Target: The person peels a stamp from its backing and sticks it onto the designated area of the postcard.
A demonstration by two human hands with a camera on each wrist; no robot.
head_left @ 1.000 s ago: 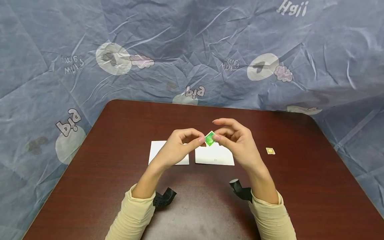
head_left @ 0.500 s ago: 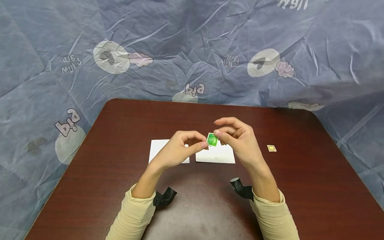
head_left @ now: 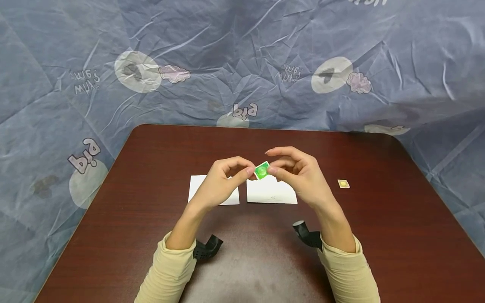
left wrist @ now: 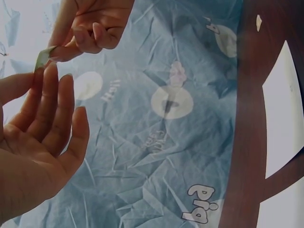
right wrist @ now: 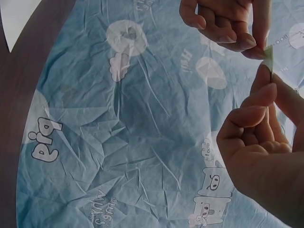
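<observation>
A small green stamp-like paper square (head_left: 262,170) with a pale edge is held up between both hands, above the table. My left hand (head_left: 224,181) pinches its left edge between thumb and forefinger. On the opposite side my right hand (head_left: 299,174) pinches it with thumb and forefinger, the other fingers spread loosely. In the left wrist view the green square (left wrist: 42,58) appears nearly edge-on, bridging the two hands. The right wrist view also has the green square (right wrist: 268,59) as a thin sliver between the fingertips.
Two white paper sheets (head_left: 270,194) lie side by side on the dark red table (head_left: 242,235), under the hands. A small yellow stamp-like square (head_left: 343,183) lies to their right. A blue printed cloth (head_left: 227,54) hangs behind the table.
The green square tilts and turns between the fingers, first dipping slightly to the right, then coming back up and left. Both hands keep their pinch.
</observation>
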